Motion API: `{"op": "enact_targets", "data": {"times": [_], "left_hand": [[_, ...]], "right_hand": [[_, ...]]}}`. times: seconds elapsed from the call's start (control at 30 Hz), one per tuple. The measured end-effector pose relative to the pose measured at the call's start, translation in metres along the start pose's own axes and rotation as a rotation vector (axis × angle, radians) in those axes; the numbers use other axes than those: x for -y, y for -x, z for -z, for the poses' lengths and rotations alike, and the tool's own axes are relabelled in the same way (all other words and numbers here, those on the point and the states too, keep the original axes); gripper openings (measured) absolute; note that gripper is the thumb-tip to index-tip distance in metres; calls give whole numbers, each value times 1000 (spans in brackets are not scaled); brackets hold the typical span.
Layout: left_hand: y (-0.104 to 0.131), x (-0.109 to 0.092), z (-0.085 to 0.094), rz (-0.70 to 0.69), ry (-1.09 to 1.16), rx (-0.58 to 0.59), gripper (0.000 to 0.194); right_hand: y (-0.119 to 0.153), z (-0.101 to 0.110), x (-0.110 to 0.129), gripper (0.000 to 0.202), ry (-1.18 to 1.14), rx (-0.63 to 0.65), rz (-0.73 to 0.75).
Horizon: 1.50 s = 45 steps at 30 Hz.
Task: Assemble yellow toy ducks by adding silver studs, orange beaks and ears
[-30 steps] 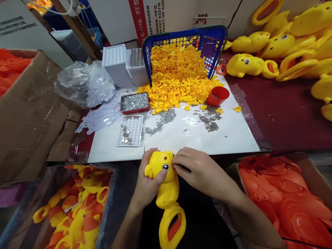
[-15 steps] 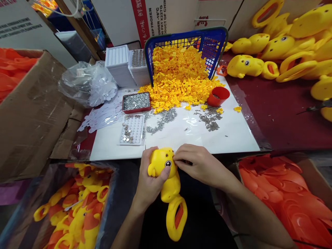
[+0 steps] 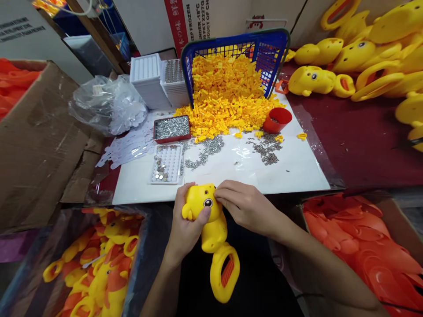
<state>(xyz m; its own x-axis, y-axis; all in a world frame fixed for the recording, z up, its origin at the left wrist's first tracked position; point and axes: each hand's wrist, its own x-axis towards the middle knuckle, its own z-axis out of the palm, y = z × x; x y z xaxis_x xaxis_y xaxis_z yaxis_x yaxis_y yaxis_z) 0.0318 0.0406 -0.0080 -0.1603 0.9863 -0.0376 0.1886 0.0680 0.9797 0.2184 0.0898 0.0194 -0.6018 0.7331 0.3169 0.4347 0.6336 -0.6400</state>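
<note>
Partly, the glossy yellow animal-shaped plastic toy (image 3: 214, 233) is hidden by the hands: it is in front of the white work surface (image 3: 211, 178), and the left hand (image 3: 187, 224) grips its rounded head, fingers behind and thumb beside the printed eye. The right hand (image 3: 246, 204) has its thumb and fingertips pinched together against the head's other side; I cannot tell whether they hold a small piece. Below, the toy's smooth body ends in an oval loop handle with a ribbed orange insert.

The blue lattice plastic basket (image 3: 279, 57) lies tipped, its lower edge buried under small angular yellow plastic clips (image 3: 228, 112). The inside of the round red plastic cup (image 3: 277, 120) is mostly out of sight. Shiny metal screws fill the shallow red rectangular tray (image 3: 172, 141); a crinkled clear plastic bag (image 3: 89, 103) blurs its pale contents. At the right edge, the yellow plastic toys (image 3: 353, 55) are cut off.
</note>
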Motion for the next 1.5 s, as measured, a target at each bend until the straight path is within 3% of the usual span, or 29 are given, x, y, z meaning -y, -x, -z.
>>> {"op": "enact_targets", "data": {"times": [0.3, 0.4, 0.47, 0.53, 0.63, 0.7, 0.8, 0.87, 0.97, 1.1, 1.23, 1.5], "left_hand": [[-2, 5, 3, 69, 140, -18, 55], [-2, 10, 4, 99, 230, -13, 57], [-3, 11, 3, 139, 310, -16, 58], [-4, 9, 1, 191, 408, -33, 58], [-4, 5, -3, 251, 547, -56, 57], [-4, 4, -5, 276, 619, -52, 61], [-3, 4, -6, 294, 672, -22, 64], [-3, 5, -7, 285, 673, 15, 62], [-3, 5, -7, 277, 663, 69, 59], [-1, 5, -6, 275, 648, 89, 55], [0, 5, -7, 266, 611, 104, 55], [3, 4, -6, 176, 398, 77, 59]], "right_hand": [[-5, -13, 19, 22, 193, 25, -176], [-9, -11, 21, 21, 58, -16, -227], [-12, -6, 13, 16, -148, -59, -254], [-13, 0, -3, 12, -201, -158, -291], [-10, 7, -37, 20, 155, -287, -357], [-7, 8, -56, 24, 381, -234, -354], [-3, 8, -68, 31, 477, -108, -290], [-3, 8, -60, 30, 405, -132, -248], [-5, 11, -32, 17, 28, -201, -197], [-6, 18, 8, 7, -394, -77, -182], [-5, 20, 22, 10, -402, 8, -198], [-1, 23, 17, 20, -205, 146, -189]]}}
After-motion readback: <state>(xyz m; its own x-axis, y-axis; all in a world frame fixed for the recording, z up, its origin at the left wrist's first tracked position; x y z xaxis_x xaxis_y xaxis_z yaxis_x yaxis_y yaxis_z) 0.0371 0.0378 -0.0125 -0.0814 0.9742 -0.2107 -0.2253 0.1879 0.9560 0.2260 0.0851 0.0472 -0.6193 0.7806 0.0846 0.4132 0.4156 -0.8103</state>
